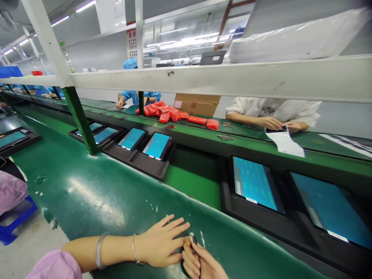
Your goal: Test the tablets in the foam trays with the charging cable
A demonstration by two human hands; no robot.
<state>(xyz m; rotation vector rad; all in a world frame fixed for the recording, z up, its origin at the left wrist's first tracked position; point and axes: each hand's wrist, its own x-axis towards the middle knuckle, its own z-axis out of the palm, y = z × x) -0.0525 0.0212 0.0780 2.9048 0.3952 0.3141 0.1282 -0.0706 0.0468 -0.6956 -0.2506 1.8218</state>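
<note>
My left hand (159, 243) lies palm down over the green bench, its upper fingers spread and stretched out, with two bracelets on the arm. One of its fingertips meets the end of a small dark, narrow piece with a shiny metal-looking tip (192, 238), possibly a plug. My right hand (200, 260), at the bottom edge, is closed around that piece with thumb and fingers. Most of the piece is hidden by the fingers, so its exact kind is unclear.
Black trays (149, 164) with blue-screened tablets (254, 182) sit along the green conveyor (192, 180). A green post (81, 122) and white rail (203, 79) cross ahead. Beyond lie red-wrapped bundles (174, 114), and co-workers' hands (273, 123) handle a white sheet (286, 142).
</note>
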